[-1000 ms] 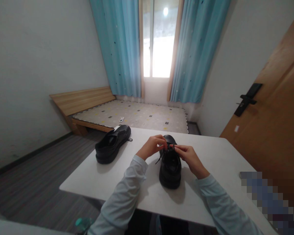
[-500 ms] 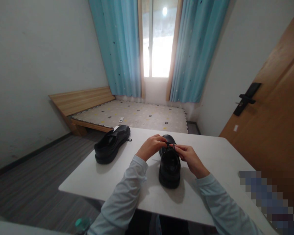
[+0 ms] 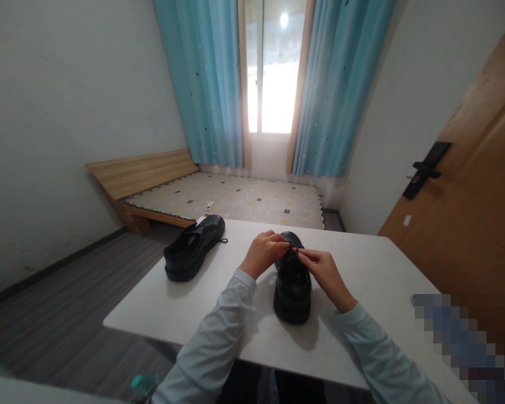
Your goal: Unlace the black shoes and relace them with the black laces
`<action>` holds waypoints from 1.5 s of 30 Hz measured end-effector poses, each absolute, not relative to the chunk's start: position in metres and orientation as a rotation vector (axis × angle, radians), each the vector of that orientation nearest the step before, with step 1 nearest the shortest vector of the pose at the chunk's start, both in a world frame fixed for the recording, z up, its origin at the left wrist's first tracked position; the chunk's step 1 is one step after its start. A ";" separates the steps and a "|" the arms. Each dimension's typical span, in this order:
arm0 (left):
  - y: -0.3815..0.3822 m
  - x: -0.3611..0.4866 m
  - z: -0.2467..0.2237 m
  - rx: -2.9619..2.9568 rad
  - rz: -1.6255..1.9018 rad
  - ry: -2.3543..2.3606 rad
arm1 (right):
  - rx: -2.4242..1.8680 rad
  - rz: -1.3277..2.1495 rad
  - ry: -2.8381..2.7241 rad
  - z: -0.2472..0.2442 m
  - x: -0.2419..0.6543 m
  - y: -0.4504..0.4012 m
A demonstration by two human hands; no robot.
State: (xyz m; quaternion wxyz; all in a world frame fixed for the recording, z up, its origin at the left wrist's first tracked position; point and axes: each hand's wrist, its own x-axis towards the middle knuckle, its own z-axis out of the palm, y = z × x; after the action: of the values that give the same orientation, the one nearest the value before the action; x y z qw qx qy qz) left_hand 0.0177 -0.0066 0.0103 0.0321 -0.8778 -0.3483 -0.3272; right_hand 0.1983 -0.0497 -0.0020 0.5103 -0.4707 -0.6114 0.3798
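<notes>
Left hand (image 3: 264,255) and right hand (image 3: 326,275) pinch the lace (image 3: 296,251) of a black shoe (image 3: 292,303) standing heel toward the near edge of the bench (image 3: 366,269), seemingly so both reach it easily.

Walls (image 3: 67,84) are pale; the grey floor (image 3: 67,320) appears plank-patterned. Blue curtains (image 3: 206,84) flank a bright window (image 3: 275,101), its outside view washed out. A bed (image 3: 239,193) with wooden headboard (image 3: 151,171) lies below; a brown door (image 3: 483,151) stands right.
</notes>
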 end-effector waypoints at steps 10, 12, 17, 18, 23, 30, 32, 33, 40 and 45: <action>-0.004 0.029 0.008 -2.804 -1.499 -1.395 | -1.241 0.731 -1.552 -0.005 0.199 -0.050; -0.005 0.029 0.009 -2.862 -1.605 -1.463 | -1.279 0.678 -1.591 -0.006 0.200 -0.050; -0.005 0.028 0.011 -2.908 -1.625 -1.605 | -1.405 0.475 -1.711 -0.007 0.202 -0.051; -0.004 0.027 0.011 -2.917 -1.619 -1.612 | -1.422 0.455 -1.727 -0.006 0.202 -0.051; -0.004 0.027 0.011 -3.040 -1.579 -1.618 | -1.490 0.348 -1.815 -0.002 0.201 -0.055; -0.003 0.029 0.011 -3.128 -1.561 -1.702 | -1.610 0.063 -1.944 0.005 0.195 -0.064; -0.003 0.029 0.010 -3.161 -1.571 -1.687 | -1.631 0.014 -1.978 0.007 0.193 -0.065; -0.003 0.028 0.010 -3.177 -1.575 -1.674 | -1.637 -0.008 -1.990 0.007 0.192 -0.066; -0.004 0.029 0.011 -3.218 -1.667 -1.523 | -1.562 -0.019 -2.013 0.005 0.192 -0.067; -0.007 0.030 0.014 -3.187 -1.571 -1.541 | -1.516 0.057 -1.945 0.003 0.192 -0.065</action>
State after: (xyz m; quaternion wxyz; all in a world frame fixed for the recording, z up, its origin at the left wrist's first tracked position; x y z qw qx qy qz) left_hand 0.0301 -0.0067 0.0137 -0.3575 -0.7685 -0.3716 -0.3788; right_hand 0.1923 -0.0648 0.0026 0.3309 -0.5800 -0.7440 0.0220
